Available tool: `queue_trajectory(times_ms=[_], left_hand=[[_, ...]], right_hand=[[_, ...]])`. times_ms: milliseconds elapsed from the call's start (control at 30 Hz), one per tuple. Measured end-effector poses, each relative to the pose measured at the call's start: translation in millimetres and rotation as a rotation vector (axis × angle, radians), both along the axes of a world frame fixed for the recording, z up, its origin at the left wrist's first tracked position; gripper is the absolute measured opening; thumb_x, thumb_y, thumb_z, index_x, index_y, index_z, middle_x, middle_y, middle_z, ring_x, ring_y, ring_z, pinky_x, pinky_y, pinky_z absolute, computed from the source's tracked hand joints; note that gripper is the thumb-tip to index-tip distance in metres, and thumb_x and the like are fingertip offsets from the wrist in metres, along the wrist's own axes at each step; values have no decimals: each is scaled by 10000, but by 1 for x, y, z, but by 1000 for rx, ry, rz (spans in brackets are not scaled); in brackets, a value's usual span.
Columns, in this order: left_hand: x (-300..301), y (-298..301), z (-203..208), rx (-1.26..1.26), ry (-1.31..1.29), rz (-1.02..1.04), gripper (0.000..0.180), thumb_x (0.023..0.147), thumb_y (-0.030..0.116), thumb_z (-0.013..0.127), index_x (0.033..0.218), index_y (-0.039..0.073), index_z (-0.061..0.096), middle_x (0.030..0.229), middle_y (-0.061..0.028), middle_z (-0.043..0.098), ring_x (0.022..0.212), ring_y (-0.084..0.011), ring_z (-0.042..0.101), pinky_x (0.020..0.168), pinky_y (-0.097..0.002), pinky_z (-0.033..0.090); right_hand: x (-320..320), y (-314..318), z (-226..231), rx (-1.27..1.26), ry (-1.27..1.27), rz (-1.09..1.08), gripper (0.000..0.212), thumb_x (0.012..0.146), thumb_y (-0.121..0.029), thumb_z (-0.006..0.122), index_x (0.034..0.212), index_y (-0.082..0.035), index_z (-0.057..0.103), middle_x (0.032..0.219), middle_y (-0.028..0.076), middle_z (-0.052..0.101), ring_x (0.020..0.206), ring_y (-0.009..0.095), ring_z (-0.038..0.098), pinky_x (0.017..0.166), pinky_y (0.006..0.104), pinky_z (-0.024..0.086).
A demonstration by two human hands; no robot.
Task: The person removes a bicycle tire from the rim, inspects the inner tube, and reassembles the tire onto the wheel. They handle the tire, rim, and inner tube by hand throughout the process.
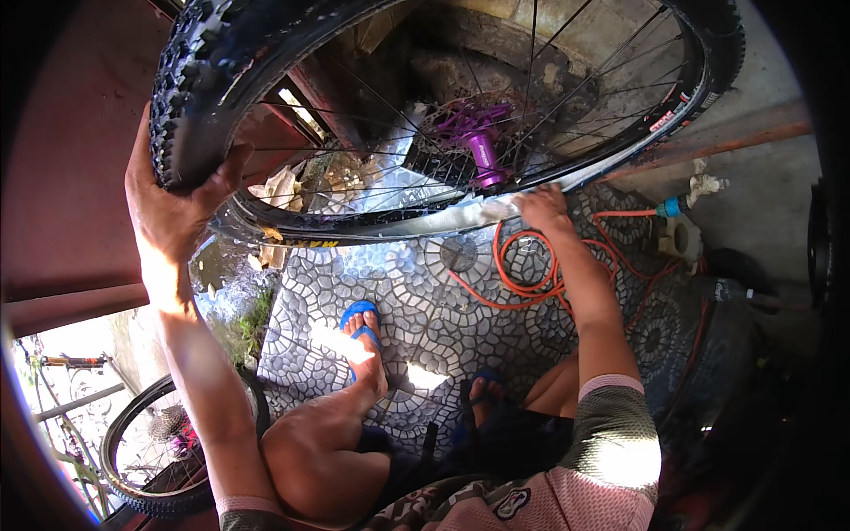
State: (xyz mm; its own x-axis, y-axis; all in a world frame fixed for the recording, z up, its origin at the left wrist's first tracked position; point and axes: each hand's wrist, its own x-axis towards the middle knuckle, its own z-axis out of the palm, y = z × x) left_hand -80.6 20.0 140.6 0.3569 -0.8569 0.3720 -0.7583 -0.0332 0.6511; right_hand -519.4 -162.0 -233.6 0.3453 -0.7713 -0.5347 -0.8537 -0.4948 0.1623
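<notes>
A bicycle wheel with a black knobby tire, dark spokes and a purple hub is held up, tilted, in front of me. My left hand is closed around the tire at the wheel's left side, thumb on the inner side. At the near side of the wheel, my right hand presses with curled fingers against the tire's sidewall. White suds coat the sidewall beside those fingers. A pale patch lies at the fingertips; blur hides whether it is foam or something held.
An orange hose lies coiled on the pebble-patterned floor, running to a blue connector at the right wall. Another bicycle wheel and bike parts stand at lower left. A reddish panel rises on the left.
</notes>
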Motion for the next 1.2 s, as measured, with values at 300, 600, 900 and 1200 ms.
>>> queue_trajectory(times_ms=[300, 600, 900, 1200], left_hand=[[-9, 3, 10, -7, -75, 21, 672, 721, 202, 910, 1306, 40, 623, 1067, -105, 753, 939, -187, 704, 883, -330, 549], [-22, 9, 9, -19, 69, 31, 703, 693, 167, 900, 1316, 12, 615, 1121, -91, 733, 973, -183, 682, 898, -317, 541], [22, 26, -14, -54, 79, -184, 995, 641, 302, 996, 1442, -16, 500, 1257, -144, 669, 1103, -220, 644, 1002, -376, 500], [66, 93, -259, 120, 53, -302, 740, 806, 76, 880, 1440, 1, 506, 1228, -108, 702, 1117, -248, 641, 1027, -405, 504]], right_hand=[[10, -1, 24, -280, 117, -413, 920, 903, -751, 511, 1469, -29, 576, 1624, 206, 417, 1523, 391, 320, 1237, 569, 155], [86, 29, -10, 30, 7, -606, 1219, 710, -847, 687, 1603, -73, 388, 1649, 234, 326, 1549, 439, 230, 1246, 630, 29], [46, 30, -52, -370, -189, -621, 476, 862, -398, 701, 1153, -29, 771, 1473, 199, 537, 1393, 369, 462, 1181, 493, 280], [17, 3, -78, -243, -345, -507, 269, 883, -193, 631, 1044, -58, 799, 1295, 250, 666, 1162, 380, 676, 1028, 487, 504]])
